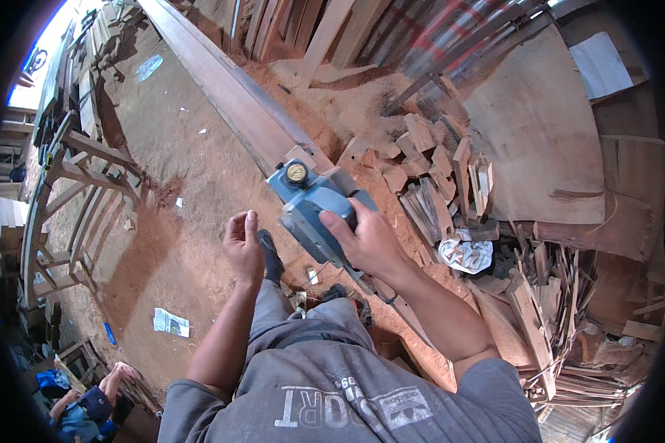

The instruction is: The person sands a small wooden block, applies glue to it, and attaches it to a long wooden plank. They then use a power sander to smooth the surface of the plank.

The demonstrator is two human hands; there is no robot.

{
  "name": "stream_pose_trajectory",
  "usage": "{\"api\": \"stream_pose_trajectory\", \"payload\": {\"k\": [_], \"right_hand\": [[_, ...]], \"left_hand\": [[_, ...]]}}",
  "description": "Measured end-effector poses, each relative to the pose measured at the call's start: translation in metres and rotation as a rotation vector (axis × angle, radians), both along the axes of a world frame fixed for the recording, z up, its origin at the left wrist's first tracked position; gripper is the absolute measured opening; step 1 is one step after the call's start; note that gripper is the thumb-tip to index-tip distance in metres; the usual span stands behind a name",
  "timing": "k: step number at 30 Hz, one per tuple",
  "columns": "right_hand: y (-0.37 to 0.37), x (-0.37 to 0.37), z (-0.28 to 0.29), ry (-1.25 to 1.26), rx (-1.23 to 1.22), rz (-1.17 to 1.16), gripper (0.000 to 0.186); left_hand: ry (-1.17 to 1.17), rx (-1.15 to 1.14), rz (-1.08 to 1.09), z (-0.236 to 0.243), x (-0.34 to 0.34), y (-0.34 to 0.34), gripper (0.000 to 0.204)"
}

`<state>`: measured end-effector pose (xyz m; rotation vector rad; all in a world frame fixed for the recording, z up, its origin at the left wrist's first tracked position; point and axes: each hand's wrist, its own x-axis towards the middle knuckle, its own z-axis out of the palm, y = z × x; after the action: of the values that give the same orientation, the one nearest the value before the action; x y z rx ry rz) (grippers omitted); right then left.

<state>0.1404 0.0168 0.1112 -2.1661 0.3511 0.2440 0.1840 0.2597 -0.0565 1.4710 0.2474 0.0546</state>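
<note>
A blue-grey electric hand planer [312, 214] with a round brass-coloured knob rests on a long wooden beam [225, 92]. The beam runs from the far left toward my right side. My right hand [368, 240] is wrapped around the planer's rear handle, its thumb lying over the top. Left of the planer, my left hand [242, 244] is held in the air with its fingers loosely curled in. Nothing shows in it, and it touches neither planer nor beam. The planer's underside is hidden.
Wood offcuts [428, 166] are heaped right of the beam, beside a crumpled white bag [465, 253]. A wooden frame [74, 214] stands at left. Large plywood sheets [536, 125] lean at right. Another person [89, 410] is at lower left. Sawdust covers the floor.
</note>
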Motion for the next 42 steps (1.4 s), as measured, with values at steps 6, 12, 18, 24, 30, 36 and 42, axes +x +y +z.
{"api": "stream_pose_trajectory", "payload": {"k": [6,12,18,24,30,36,42], "right_hand": [[-0.042,-0.089,0.026,0.022,0.277,-0.362,0.043],[-0.068,-0.182,0.050,0.076,0.078,-0.324,0.044],[-0.076,-0.202,0.031,0.233,0.050,-0.223,0.058],[-0.059,-0.140,0.030,0.262,-0.037,0.008,0.056],[-0.047,-0.092,0.024,0.202,-0.049,0.089,0.064],[-0.030,-0.057,0.016,0.077,0.009,0.119,0.064],[-0.010,-0.027,0.018,0.084,0.001,0.105,0.066]], "left_hand": [[0.130,0.131,-0.236,-0.006,-0.028,-0.042,0.030],[0.354,0.229,-0.268,0.019,-0.027,-0.100,0.048],[0.330,0.219,-0.135,0.009,-0.005,-0.096,0.047],[0.022,0.132,-0.184,0.019,-0.002,-0.061,0.028],[-0.399,0.272,-0.757,0.098,-0.011,-0.055,0.052],[-0.381,0.412,-0.732,0.088,0.017,-0.051,0.057],[-0.381,0.459,-0.591,0.082,0.036,-0.046,0.054]]}}
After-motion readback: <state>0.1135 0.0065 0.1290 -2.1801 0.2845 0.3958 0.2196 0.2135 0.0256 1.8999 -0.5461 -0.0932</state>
